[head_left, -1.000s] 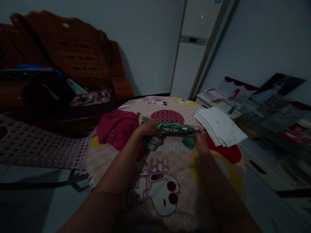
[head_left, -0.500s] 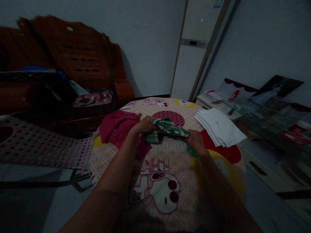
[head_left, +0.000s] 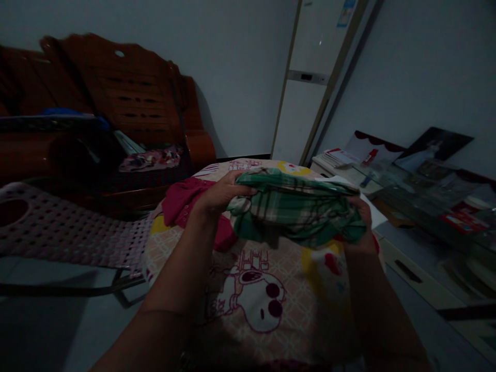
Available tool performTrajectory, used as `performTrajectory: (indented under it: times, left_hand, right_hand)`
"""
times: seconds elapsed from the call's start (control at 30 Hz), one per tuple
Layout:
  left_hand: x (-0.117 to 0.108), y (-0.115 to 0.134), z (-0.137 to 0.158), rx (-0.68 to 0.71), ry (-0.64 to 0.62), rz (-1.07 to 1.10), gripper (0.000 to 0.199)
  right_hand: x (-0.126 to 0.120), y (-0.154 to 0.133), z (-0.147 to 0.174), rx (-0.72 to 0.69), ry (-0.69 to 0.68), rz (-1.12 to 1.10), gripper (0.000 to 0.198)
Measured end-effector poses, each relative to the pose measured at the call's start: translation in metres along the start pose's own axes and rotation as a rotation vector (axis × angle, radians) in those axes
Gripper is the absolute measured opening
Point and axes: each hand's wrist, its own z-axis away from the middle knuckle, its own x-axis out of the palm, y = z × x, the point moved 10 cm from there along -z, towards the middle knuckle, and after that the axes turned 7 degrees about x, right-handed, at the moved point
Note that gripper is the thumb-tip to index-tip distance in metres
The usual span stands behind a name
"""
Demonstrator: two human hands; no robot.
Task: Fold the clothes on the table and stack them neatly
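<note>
Hiding most of the white folded stack (head_left: 370, 206) behind it, the green plaid cloth (head_left: 298, 209) hangs bunched between both hands above the round cartoon-print table (head_left: 248, 305). The left hand (head_left: 220, 194) grips its left edge, fingers curled over the top; the right hand (head_left: 362, 225) clutches the right end, mostly buried in fabric. A magenta garment (head_left: 184, 204) lies just beside the left wrist. Half a second ago the cloth sat low on the table; now it is lifted.
</note>
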Motion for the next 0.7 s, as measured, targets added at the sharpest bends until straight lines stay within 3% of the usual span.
performTrajectory:
  times: [0.13, 0.3, 0.4, 0.47, 0.57, 0.63, 0.7]
  left_hand:
    - [-0.006, 0.006, 0.005, -0.048, 0.063, -0.072, 0.039]
    - [0.001, -0.040, -0.003, -0.081, -0.172, -0.118, 0.039]
    - [-0.010, -0.064, -0.024, -0.063, -0.217, -0.250, 0.043]
    - [-0.028, -0.070, -0.046, -0.033, -0.127, -0.407, 0.050]
    - [-0.065, -0.067, -0.072, -0.027, 0.210, -0.702, 0.052]
    - [-0.078, -0.062, -0.072, -0.014, 0.400, -0.850, 0.050]
    - [-0.073, -0.063, -0.066, 0.022, 0.423, -0.913, 0.051]
  right_hand:
    - [0.000, -0.018, 0.001, 0.025, 0.077, 0.197, 0.019]
    - [0.040, 0.020, -0.022, 0.140, -0.095, 0.299, 0.032]
    - [0.050, 0.035, -0.059, 0.133, -0.051, 0.471, 0.033]
    - [0.053, 0.023, -0.090, 0.016, 0.065, 0.628, 0.033]
    - [0.066, -0.012, -0.119, -0.292, 0.275, 0.878, 0.044]
    - [0.077, -0.018, -0.121, -0.426, 0.310, 0.990, 0.058]
    - [0.084, -0.006, -0.111, -0.468, 0.243, 1.081, 0.064]
